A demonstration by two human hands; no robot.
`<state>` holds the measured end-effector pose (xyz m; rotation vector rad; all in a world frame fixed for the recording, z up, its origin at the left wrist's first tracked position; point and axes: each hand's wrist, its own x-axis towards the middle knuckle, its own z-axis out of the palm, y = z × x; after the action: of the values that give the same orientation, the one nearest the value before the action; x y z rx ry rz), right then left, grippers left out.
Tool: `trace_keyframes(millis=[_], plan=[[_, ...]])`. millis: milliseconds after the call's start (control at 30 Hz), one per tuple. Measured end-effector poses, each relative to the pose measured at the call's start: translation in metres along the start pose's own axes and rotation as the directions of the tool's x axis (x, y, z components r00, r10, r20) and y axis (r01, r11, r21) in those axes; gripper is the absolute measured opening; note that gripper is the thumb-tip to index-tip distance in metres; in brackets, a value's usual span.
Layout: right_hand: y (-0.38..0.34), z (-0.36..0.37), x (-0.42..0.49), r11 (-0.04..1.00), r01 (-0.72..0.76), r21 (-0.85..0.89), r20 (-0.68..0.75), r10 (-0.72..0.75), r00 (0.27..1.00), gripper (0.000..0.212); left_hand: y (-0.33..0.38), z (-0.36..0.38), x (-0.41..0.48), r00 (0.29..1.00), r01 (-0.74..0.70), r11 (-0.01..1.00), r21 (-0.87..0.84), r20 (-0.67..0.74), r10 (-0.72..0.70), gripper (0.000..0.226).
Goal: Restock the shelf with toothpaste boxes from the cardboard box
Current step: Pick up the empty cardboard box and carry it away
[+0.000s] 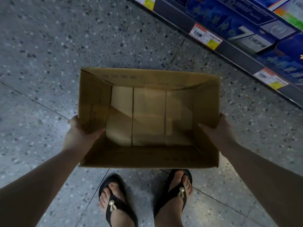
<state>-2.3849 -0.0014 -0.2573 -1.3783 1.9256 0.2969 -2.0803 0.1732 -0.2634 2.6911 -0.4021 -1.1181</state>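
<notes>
Two bare forearms reach in from the lower corners of the frame toward the middle. The left hand (81,136) grips the left wall of an open cardboard box (147,76), with the thumb lying inside the wall and the fingers wrapped round the outside. The right hand (218,132) clamps the right wall in the same way, thumb inside and fingers hidden behind the cardboard.

The box fills the centre of the frame, its opening facing the camera. Only its plain brown bottom flaps show inside.

Just below the box's near edge, at bottom centre, are the person's feet in black sandals (118,205), each with a small pearly ornament. They stand on a grey speckled tile floor (41,46).

Across the upper right corner runs a dark shelf (237,52), slanting down toward the right edge. Blue toothpaste boxes (213,18) lie packed side by side on it. Red, white and yellow price tags (205,36) are fixed along its front rail. The print on them is too blurred to read.
</notes>
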Motion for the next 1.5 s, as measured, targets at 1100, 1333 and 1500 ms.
trace_keyframes(millis=[1100,1333,1500], plan=[[-0.346,-0.400,-0.445,0.846,0.521,-0.113,0.138,-0.506,0.852,0.070,0.110,-0.543,-0.377,0.899,-0.068,0.857,-0.512,-0.404,-0.170,0.057],[-0.477,-0.393,-0.539,0.697,0.689,-0.199,0.175,-0.666,0.725,0.061,0.056,-0.662,-0.375,0.858,-0.060,0.842,-0.536,-0.458,-0.230,0.062],[-0.580,-0.348,-0.600,0.628,0.743,-0.233,0.165,-0.727,0.666,0.058,0.012,-0.759,-0.336,0.831,-0.029,0.858,-0.513,-0.490,-0.265,0.072]])
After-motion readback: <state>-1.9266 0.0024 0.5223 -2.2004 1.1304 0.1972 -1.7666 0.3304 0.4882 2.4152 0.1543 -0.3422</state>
